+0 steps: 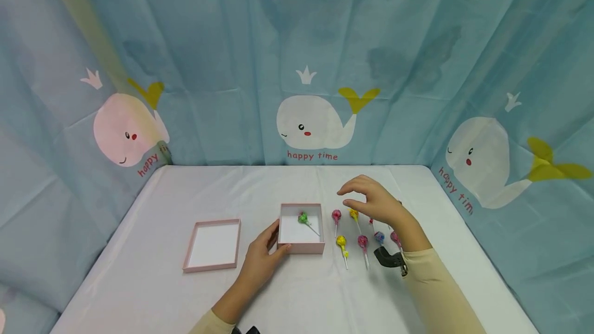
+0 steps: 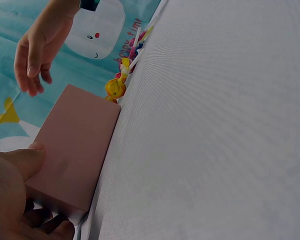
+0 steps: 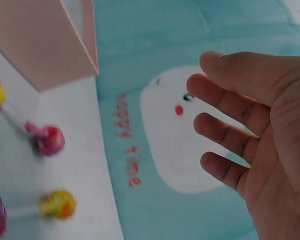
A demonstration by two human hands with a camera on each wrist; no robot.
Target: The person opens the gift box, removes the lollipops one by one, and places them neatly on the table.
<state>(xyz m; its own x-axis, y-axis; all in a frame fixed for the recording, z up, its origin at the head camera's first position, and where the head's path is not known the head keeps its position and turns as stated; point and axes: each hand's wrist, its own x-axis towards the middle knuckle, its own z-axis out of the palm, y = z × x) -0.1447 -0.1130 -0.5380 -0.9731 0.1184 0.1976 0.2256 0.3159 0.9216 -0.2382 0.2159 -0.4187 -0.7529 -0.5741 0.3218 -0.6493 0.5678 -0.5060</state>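
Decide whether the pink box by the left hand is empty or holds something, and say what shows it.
Not empty. The pink box is open-topped and one green lollipop lies on its white floor; the other lollipops lie outside on the table.

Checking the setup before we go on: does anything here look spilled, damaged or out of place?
Nothing stands out. One green lollipop lies in the pink box, the others lie loose beside it, and the lid sits apart, undamaged.
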